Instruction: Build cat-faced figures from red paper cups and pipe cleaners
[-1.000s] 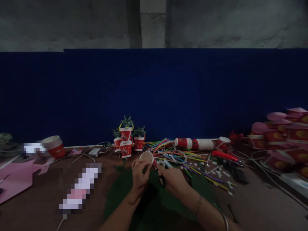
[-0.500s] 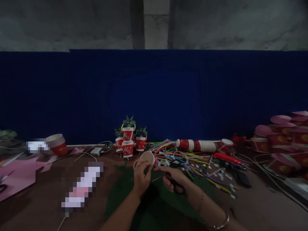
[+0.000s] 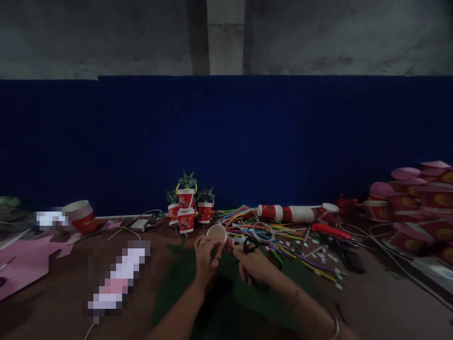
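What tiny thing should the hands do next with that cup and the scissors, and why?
I'd probably turn the scissors a little away from the left hand first, because it's gripping the paper cup and the right hand holds the scissors close beside it.

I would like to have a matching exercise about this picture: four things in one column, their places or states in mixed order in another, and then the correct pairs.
Column one
1. Left hand
2. Right hand
3. Large pink sheet
4. Stacked cups lying sideways

Column two
A. At the left edge of the picture
B. Has a thin bracelet at its wrist
C. Near the blue partition, right of the middle
D. Holds a red and white cup

Pairs: 1-D, 2-B, 3-A, 4-C
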### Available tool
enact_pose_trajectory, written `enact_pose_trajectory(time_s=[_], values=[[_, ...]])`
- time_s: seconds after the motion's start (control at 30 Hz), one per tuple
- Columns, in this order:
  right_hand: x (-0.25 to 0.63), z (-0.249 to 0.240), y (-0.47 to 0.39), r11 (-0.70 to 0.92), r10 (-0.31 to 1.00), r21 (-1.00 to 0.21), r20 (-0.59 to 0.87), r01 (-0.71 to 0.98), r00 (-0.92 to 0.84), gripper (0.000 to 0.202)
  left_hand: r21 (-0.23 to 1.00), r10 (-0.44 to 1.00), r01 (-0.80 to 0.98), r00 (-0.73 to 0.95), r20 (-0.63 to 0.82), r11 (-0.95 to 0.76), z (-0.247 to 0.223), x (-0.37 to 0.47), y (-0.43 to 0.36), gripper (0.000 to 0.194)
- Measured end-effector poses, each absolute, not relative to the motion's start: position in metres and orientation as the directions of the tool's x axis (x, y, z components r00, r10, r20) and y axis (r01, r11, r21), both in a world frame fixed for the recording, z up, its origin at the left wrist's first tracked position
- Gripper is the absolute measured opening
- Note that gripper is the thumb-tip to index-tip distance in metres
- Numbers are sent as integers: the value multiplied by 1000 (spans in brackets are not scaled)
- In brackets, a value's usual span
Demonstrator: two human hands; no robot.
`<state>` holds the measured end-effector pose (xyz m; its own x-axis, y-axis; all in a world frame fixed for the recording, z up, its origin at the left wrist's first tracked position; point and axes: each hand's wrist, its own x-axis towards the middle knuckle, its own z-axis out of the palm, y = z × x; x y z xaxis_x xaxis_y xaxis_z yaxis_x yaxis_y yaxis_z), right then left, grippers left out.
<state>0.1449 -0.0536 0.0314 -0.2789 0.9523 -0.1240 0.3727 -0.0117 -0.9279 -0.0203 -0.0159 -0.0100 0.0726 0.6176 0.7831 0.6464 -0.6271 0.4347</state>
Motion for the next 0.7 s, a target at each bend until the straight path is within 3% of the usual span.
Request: enact_pose_trajectory(time_s=[0.07,0.13,0.23,0.33,0.4,0.5,0.6,0.7], values=[[148,35,-49,-204,898,-961,-260,186,-356,36,447,615,634,58,786,-631,-11,-20,-16,9],[151,38,-45,-403,811,-915,-339,-35,-476,33,463,616,626,36,787,-628,-11,-18,-16,8],[153,39,-44,-466,775,-877,-339,-120,-533,33,484,622,616,12,783,-621,-12,-18,-16,7],[152,37,-45,-264,873,-957,-290,120,-393,34,543,635,586,-61,770,-601,-14,-21,-12,9],[155,39,-45,-151,910,-946,-246,286,-335,34,625,665,535,-149,732,-568,-13,-24,-10,13],[161,44,-44,-42,955,-919,-152,393,-254,35,765,756,398,-220,616,-507,-8,-25,-11,19],[167,40,-41,184,982,-884,149,430,-116,32,844,834,247,-179,522,-475,-2,-22,-16,21],[169,27,-36,429,901,-780,403,456,-160,27,886,880,125,-122,460,-446,1,-18,-20,22]])
